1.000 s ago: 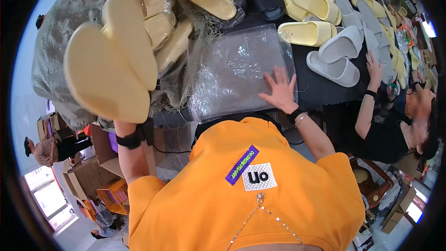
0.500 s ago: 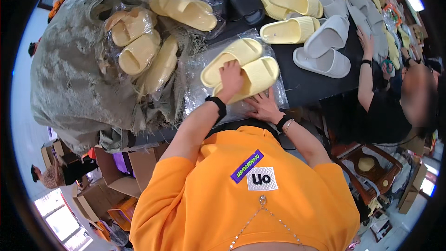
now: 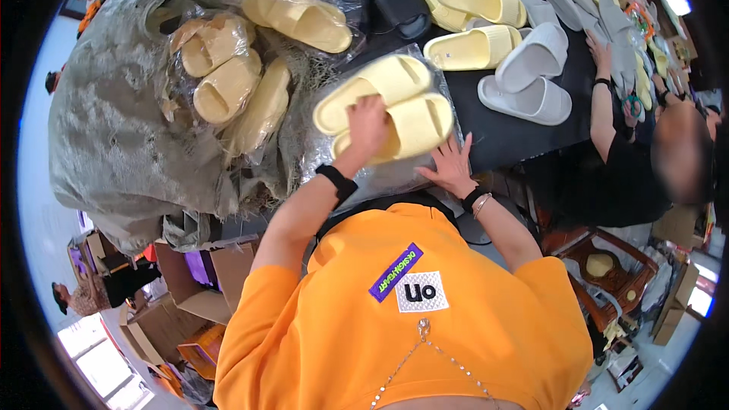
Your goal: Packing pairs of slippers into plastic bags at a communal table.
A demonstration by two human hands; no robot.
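Note:
A pair of pale yellow slippers [image 3: 406,102] lies side by side on a clear plastic bag [image 3: 372,176] at the near edge of a black table [image 3: 505,140]. My left hand [image 3: 367,126], with a black watch at the wrist, grips the pair from the near side. Just to its right, my right hand [image 3: 451,167] is pressed flat with spread fingers on the bag's edge, touching no slipper.
A big grey-green sack [image 3: 114,129] at the left holds bagged yellow slippers [image 3: 228,83]. More yellow, white [image 3: 528,76] and black [image 3: 395,0] slippers cover the table behind. A co-worker in black [image 3: 607,175] sits at the right, a hand [image 3: 600,49] on the table. Cardboard boxes [image 3: 190,296] stand below.
My left hand brought the yellow pair down from up near the camera at the left onto the plastic bag. My right hand stayed flat on the bag.

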